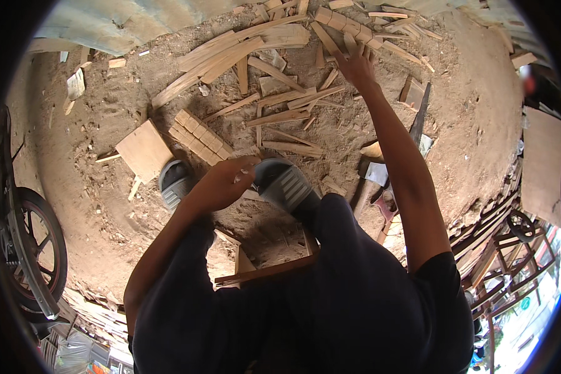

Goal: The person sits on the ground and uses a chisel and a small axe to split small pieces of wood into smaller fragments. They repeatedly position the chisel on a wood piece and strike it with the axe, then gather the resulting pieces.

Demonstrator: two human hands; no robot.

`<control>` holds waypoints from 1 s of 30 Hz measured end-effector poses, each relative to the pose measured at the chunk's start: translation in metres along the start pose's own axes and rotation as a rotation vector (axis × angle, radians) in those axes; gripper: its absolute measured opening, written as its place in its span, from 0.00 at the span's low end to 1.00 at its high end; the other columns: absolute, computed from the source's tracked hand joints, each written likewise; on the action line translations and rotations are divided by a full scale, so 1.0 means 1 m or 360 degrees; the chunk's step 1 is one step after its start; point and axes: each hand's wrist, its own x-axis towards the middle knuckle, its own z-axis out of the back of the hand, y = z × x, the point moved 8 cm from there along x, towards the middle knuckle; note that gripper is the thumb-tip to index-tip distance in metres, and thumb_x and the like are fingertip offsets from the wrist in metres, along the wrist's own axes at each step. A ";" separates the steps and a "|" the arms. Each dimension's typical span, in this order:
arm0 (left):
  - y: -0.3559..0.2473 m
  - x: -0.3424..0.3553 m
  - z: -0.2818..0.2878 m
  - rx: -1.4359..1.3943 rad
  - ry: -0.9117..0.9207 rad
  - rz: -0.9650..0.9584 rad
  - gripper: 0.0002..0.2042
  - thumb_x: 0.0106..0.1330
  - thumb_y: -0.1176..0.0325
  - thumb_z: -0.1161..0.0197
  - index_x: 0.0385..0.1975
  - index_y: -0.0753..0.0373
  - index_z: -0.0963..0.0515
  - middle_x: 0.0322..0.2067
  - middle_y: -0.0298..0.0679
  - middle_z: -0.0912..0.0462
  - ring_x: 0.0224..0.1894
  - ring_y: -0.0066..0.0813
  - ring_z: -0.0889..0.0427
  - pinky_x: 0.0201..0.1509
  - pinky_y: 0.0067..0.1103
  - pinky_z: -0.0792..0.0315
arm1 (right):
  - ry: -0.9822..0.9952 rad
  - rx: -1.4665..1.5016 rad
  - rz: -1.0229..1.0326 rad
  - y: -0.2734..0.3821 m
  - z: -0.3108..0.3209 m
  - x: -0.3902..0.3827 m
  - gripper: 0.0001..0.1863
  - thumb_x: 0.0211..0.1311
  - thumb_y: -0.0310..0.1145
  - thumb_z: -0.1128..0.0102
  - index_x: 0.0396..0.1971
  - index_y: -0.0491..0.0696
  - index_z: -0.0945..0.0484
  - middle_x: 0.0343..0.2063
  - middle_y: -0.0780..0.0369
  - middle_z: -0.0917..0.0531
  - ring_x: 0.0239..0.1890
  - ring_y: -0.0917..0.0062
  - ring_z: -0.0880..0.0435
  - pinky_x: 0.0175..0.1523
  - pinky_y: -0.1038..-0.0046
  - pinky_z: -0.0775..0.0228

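Observation:
My right arm stretches far forward, and my right hand [358,70] is over the row of small wooden blocks [349,26] at the far edge of the wood pile. Its fingers are spread and appear to touch a wooden strip [325,38] or the blocks; no grip shows. Near my sandal [285,184], my left hand [223,182] is closed with curled fingers. Something small and pale shows between them, too small to name. Just beyond the left hand lies a bundle of short wooden blocks [199,136] set side by side in rows on the dirt.
Offcuts and long curved planks [221,53] lie scattered ahead. A square board [144,149] rests at left, beside my other sandal [176,181]. Right of the pile is a handsaw [421,112]. A motorcycle wheel [40,249] stands at far left, a wooden frame [511,268] at right.

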 end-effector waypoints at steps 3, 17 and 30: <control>0.007 -0.001 -0.005 0.0037 0.0023 -0.0016 0.17 0.66 0.65 0.45 0.52 0.63 0.28 0.44 0.45 0.20 0.41 0.36 0.19 0.46 0.27 0.26 | 0.0112 -0.0014 -0.0250 0.020 -0.014 0.002 0.57 0.48 0.69 0.47 0.65 0.37 0.51 0.64 0.44 0.46 0.69 0.48 0.54 0.68 0.49 0.56; 0.025 0.002 0.005 0.0006 -0.0060 0.0008 0.19 0.63 0.63 0.43 0.52 0.65 0.29 0.40 0.50 0.19 0.40 0.41 0.18 0.46 0.29 0.26 | -0.0233 -0.0361 -0.0060 -0.008 0.006 0.012 0.56 0.51 0.70 0.51 0.69 0.45 0.58 0.69 0.52 0.52 0.71 0.58 0.55 0.67 0.45 0.55; 0.030 0.008 0.002 0.0008 0.0004 0.0133 0.18 0.66 0.62 0.42 0.53 0.64 0.29 0.42 0.44 0.19 0.40 0.32 0.19 0.46 0.26 0.27 | 0.0080 -0.0539 -0.0047 0.005 0.007 0.038 0.61 0.36 0.76 0.42 0.65 0.48 0.45 0.66 0.51 0.45 0.68 0.57 0.47 0.68 0.46 0.57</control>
